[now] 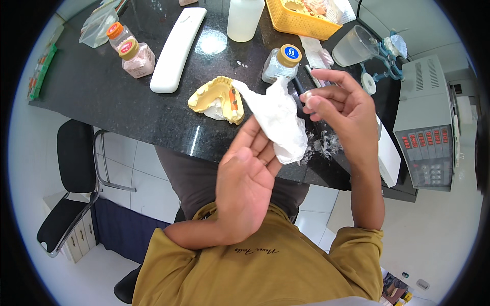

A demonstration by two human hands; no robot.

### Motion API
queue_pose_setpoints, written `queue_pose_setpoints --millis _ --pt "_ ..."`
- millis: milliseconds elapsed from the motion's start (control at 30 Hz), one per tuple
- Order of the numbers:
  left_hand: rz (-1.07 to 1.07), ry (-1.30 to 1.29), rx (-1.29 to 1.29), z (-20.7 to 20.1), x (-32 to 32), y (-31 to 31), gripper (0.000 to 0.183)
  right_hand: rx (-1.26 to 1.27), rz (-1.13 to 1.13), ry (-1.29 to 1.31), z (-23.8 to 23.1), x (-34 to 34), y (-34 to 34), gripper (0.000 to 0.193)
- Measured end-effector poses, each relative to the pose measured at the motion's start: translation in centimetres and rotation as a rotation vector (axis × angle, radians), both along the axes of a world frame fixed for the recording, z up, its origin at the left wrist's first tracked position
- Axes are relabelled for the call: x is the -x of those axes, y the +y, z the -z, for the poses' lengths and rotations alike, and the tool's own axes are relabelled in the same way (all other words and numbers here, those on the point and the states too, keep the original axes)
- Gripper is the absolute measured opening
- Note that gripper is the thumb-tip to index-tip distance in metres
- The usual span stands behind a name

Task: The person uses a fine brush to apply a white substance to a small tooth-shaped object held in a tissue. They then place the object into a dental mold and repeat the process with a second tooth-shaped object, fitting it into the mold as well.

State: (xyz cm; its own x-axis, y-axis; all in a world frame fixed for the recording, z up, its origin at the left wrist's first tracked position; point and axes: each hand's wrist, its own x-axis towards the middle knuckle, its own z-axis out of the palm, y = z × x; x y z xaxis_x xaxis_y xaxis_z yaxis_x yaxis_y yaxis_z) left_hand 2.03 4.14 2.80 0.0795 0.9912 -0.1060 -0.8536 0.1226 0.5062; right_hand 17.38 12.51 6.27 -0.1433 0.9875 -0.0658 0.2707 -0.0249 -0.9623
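Observation:
My left hand [247,183] is turned palm up near the table's front edge, its fingers bearing a crumpled white tissue [280,120]. To its right my right hand [342,102] is raised, thumb and fingertips pinched on a small whitish piece [309,100], too small to name. Left of the tissue sits a yellow dental cast [217,99] with an orange-brown patch on one side and white material at its middle. Behind the tissue stands a gold-lidded jar [278,64]. A dark-handled tool [299,86] is partly hidden by my right hand. White shavings [324,145] lie beneath that hand.
Along the left stand two small jars [138,60] and a long white case [178,51]. Farther back are a white bottle [245,20] and a yellow basket [301,23]. At right are a clear cup [354,46], a blue articulator [390,64] and a grey control unit [426,122].

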Motion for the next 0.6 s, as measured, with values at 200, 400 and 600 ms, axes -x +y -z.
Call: queue_pose_setpoints --millis 200,400,600 --pt "-0.133 0.184 -0.269 -3.1 7.0 6.2 0.056 -0.157 0.092 0.059 -2.2 -2.2 -0.6 0.038" --pt "-0.159 0.518 -0.098 -2.2 9.5 8.4 0.057 -0.159 0.107 0.070 -2.2 -2.8 -1.0 0.039" --pt "-0.416 1.756 -0.538 -0.1 9.0 4.2 0.070 -0.131 0.091 0.086 -1.8 -2.9 -1.8 0.038"
